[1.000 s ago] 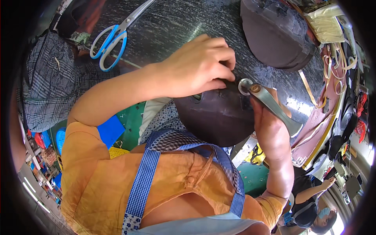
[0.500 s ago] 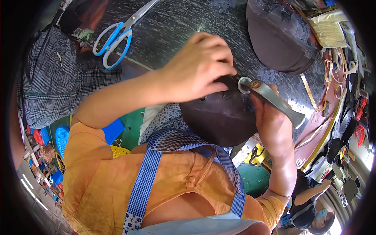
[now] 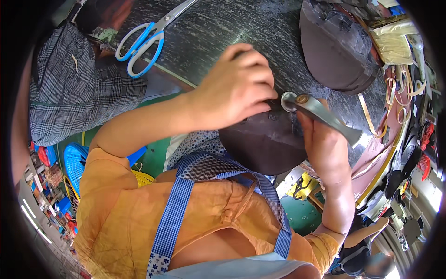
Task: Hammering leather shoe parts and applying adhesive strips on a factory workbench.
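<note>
My right hand (image 3: 326,146) is closed round the handle of a metal hammer (image 3: 329,117). Its round face (image 3: 288,102) sits just above the edge of a dark brown leather-like piece (image 3: 265,145), which hangs over the table's near edge. Whether the face touches the piece, I cannot tell. My left hand (image 3: 244,88) is curled over the far edge of the same piece, right beside the hammer head. The fingertips bend down at that edge, and what lies under them is partly hidden.
Scissors (image 3: 147,44) with blue and white handles lie on the dark streaked table (image 3: 223,28). A stack of dark brown curved pieces (image 3: 337,51) is at the far right, by pale loose strips (image 3: 390,95). Checked cloth (image 3: 69,88) lies at left. Another person (image 3: 355,258) appears at lower right.
My left hand has shifted slightly, its fingers curled closer to the edge of the piece. The hammer stays at about the same spot. The whole view has moved a little.
</note>
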Available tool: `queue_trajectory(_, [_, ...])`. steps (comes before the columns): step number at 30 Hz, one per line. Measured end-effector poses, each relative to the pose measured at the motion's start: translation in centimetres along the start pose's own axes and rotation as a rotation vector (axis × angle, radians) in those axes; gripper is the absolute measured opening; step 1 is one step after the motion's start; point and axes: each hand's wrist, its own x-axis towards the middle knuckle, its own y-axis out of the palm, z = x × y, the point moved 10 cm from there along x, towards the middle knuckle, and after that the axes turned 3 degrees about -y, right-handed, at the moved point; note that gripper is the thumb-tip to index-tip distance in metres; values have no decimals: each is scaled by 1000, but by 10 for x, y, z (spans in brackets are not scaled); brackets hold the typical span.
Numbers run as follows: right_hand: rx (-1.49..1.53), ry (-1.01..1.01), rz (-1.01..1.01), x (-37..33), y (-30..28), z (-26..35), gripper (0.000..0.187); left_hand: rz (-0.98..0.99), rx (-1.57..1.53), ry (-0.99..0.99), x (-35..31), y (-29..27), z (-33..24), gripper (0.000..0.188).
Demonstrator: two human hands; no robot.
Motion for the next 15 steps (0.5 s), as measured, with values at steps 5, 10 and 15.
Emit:
queue_trajectory(5, [57, 35, -71, 4, -8, -7, 14, 101, 337, 46, -5, 7, -29, 19])
queue_trajectory(10, [71, -97, -8, 10, 4, 6, 13, -4, -15, -106, -11, -8, 9, 20])
queue_trajectory(15, [177, -12, -68, 18, -8, 5, 12, -35, 255, 10, -17, -3, -19, 18])
